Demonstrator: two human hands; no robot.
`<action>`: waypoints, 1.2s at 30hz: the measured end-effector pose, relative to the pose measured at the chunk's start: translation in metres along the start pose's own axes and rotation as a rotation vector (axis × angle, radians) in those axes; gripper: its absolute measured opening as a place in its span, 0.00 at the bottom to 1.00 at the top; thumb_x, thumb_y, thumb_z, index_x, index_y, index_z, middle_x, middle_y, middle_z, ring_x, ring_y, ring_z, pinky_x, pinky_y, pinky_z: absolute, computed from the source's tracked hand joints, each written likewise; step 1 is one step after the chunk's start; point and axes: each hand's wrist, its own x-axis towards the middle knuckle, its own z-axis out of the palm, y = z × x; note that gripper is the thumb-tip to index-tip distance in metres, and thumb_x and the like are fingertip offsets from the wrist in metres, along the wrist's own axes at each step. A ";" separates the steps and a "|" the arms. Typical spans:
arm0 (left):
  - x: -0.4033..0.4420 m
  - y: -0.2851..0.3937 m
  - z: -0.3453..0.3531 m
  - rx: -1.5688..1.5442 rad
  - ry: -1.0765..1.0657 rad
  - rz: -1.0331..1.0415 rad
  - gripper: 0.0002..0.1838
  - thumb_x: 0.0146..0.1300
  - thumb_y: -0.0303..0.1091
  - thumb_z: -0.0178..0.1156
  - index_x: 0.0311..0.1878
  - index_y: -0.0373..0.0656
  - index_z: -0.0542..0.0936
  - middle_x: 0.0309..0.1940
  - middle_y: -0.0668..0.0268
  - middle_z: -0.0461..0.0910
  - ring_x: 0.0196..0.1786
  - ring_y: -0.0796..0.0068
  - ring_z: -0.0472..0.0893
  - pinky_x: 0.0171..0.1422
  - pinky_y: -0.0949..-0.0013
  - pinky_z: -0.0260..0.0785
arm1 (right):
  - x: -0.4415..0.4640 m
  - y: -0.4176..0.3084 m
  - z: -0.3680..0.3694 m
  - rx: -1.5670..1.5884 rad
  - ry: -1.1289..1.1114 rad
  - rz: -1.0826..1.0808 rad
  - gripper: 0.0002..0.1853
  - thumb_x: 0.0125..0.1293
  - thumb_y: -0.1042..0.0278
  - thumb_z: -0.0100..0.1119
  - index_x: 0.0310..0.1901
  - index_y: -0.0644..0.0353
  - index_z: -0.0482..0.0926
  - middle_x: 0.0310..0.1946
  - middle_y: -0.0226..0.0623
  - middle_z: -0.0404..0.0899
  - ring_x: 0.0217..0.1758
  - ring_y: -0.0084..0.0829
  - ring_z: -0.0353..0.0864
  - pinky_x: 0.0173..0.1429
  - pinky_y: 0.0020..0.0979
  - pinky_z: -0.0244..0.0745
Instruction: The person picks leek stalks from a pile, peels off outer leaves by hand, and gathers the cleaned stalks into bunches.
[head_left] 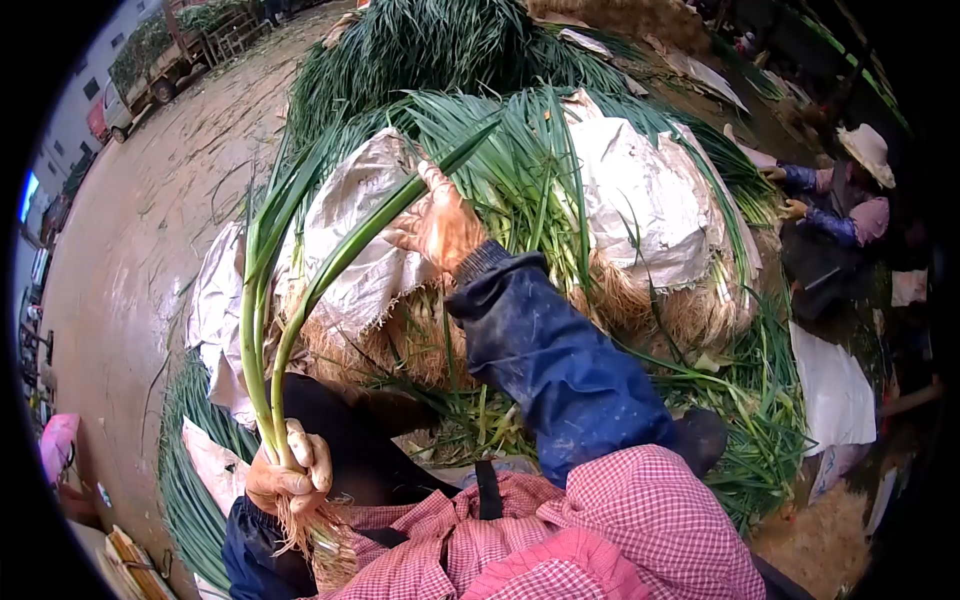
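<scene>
from where i sit, the head camera gives me both hands. my left hand (290, 470) is low and to the left, its fingers closed around a few long green stalks (253, 350) just above the roots. the pale roots (292, 530) hang below that fist, and the stalks rise from it, their leaves fanning apart toward the pile. one broad leaf arcs to the right, crossing in front of my right hand.

my right hand (445, 225) is farther out, at the end of a muddy blue sleeve (560, 360). its fingers are spread loosely, over the edge of a white sack (360, 200); i can't tell whether their tips touch the crossing leaf or the cloth.

ahead of me lies a broad pile of stalks (510, 200), the root ends toward me, with a second white sack (650, 200) draped over its right part. a darker heap of leaves (440, 50) stands behind. loose green scraps (745, 410) litter the ground close by on the right.

over to the right, another person (850, 210) in a pale hat (868, 155) has both hands at the pile's edge. far off at upper left, a truck (160, 75) stands beside the wet, muddy ground (130, 250).
</scene>
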 end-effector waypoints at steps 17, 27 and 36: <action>0.141 -0.086 -0.074 -0.265 0.155 -0.011 0.16 0.56 0.21 0.60 0.47 0.46 0.73 0.37 0.59 0.75 0.23 0.77 0.69 0.28 0.72 0.62 | -0.233 -0.066 -0.236 -2.101 0.146 1.522 0.26 0.55 0.57 0.63 0.57 0.48 0.74 0.58 0.37 0.71 0.62 0.41 0.68 0.61 0.43 0.63; 0.147 -0.117 -0.047 -0.443 0.117 -0.192 0.07 0.61 0.30 0.57 0.42 0.43 0.72 0.23 0.72 0.63 0.23 0.80 0.64 0.31 0.73 0.62 | -0.053 -0.045 -0.242 -1.680 0.926 0.105 0.30 0.44 0.53 0.66 0.46 0.67 0.75 0.40 0.52 0.79 0.47 0.48 0.77 0.52 0.37 0.71; 0.152 -0.118 -0.028 -0.461 0.012 -0.136 0.05 0.59 0.25 0.54 0.34 0.43 0.67 0.24 0.72 0.61 0.24 0.81 0.62 0.33 0.74 0.60 | -0.087 -0.035 -0.078 -2.387 0.543 -0.625 0.14 0.63 0.70 0.43 0.38 0.76 0.72 0.25 0.47 0.72 0.25 0.35 0.74 0.22 0.35 0.67</action>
